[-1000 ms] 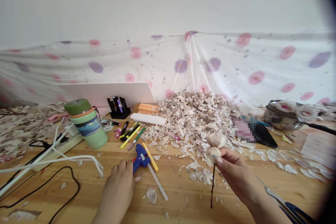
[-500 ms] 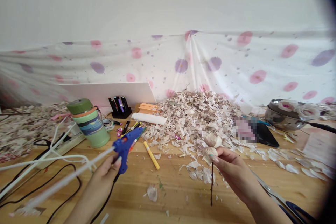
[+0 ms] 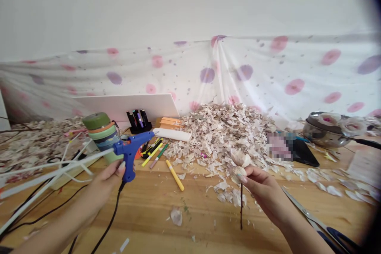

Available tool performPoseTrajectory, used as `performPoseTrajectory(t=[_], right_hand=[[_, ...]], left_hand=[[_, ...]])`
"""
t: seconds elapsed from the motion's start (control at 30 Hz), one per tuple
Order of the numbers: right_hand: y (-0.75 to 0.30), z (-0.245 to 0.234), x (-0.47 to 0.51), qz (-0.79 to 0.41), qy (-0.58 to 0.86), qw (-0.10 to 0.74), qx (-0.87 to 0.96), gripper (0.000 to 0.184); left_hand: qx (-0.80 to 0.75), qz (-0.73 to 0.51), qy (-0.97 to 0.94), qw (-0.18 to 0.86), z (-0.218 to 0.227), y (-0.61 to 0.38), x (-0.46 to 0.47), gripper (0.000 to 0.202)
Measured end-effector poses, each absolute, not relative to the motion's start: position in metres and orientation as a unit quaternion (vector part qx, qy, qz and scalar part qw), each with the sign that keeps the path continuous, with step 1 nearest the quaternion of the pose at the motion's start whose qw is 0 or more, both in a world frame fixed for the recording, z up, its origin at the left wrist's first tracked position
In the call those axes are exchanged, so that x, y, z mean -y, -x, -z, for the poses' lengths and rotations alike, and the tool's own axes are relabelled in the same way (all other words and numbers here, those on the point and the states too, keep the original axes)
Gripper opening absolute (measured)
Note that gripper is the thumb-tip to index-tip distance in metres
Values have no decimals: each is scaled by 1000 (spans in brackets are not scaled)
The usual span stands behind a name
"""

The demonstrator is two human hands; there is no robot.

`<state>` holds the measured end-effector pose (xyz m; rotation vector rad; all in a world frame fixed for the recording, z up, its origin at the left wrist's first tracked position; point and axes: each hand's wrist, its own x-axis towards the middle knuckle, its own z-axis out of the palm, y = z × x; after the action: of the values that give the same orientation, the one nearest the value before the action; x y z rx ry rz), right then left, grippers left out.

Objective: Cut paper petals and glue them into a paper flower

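Observation:
My left hand [image 3: 111, 178] is closed round the handle of a blue glue gun [image 3: 129, 154]; a long whitish glue stick [image 3: 98, 154] juts out of its back and a black cord hangs from the grip. The nozzle points right and slightly up, away from the flower. Between the thumb and fingers of my right hand [image 3: 262, 184], a pale petal flower [image 3: 239, 166] is pinched at its base. Its thin dark twig stem [image 3: 241, 208] hangs straight down over the table. The fingers behind the petals are partly hidden.
A large heap of dried petals [image 3: 223, 135] lies at the back. Markers [image 3: 175, 175], a green flask [image 3: 102, 131] and a power strip [image 3: 76, 170] stand or lie leftward. Scissors [image 3: 312, 218], a black phone-like slab [image 3: 306, 152] and a metal pot [image 3: 323, 133] are at right.
My left hand has moved left and up with the glue gun, and the gun has turned more level. The right hand and its flower have stayed nearly still.

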<state>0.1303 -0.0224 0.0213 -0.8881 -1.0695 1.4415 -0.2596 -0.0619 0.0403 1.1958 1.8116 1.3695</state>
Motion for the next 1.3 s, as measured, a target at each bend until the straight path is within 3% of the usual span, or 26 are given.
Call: performPoseTrajectory(t=[0.33, 1.0, 1.17, 1.3], right_hand=[[-133, -17, 19, -617, 363, 506, 481, 27], [-134, -14, 18, -608, 393, 489, 486, 26], [-132, -16, 20, -605, 393, 515, 463, 25], [-132, -19, 20, -602, 398, 510, 468, 27]], left_hand=[[-711, -480, -433, 277, 62, 256, 81, 56], [-740, -438, -478, 179, 51, 213, 50, 42], [-736, -432, -485, 190, 48, 213, 49, 47], [-742, -435, -479, 178, 50, 225, 67, 65]])
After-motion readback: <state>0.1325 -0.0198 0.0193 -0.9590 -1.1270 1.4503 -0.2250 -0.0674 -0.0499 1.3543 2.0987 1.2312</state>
